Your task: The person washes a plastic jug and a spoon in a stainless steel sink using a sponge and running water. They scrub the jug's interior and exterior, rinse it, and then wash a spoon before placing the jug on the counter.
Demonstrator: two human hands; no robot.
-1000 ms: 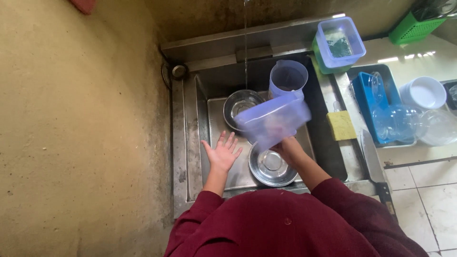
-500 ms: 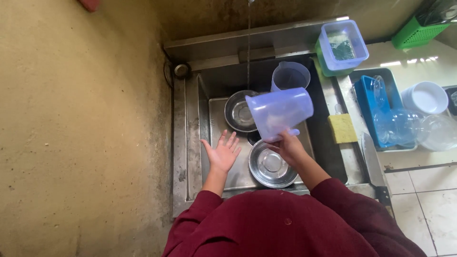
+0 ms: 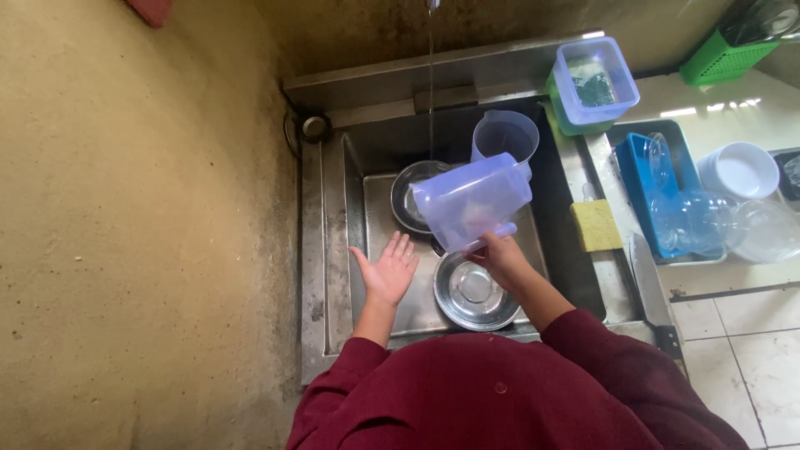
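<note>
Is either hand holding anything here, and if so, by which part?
The right hand holds a translucent purple jug by its base end, tipped on its side over the sink. The left hand is open and holds nothing.

yellow sponge (image 3: 597, 225), green basket (image 3: 722, 55), white bowl (image 3: 738, 171)

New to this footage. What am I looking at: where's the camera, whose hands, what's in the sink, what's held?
One view only: a camera on the person's head, looking straight down at a steel sink. No machine; both hands are the wearer's own. The right hand has its grip on a translucent purple pitcher, tipped on its side near a thin stream of tap water. The left hand is open and holds nothing. In the sink lie two steel bowls and a second pitcher. A yellow sponge sits on the counter.
</note>
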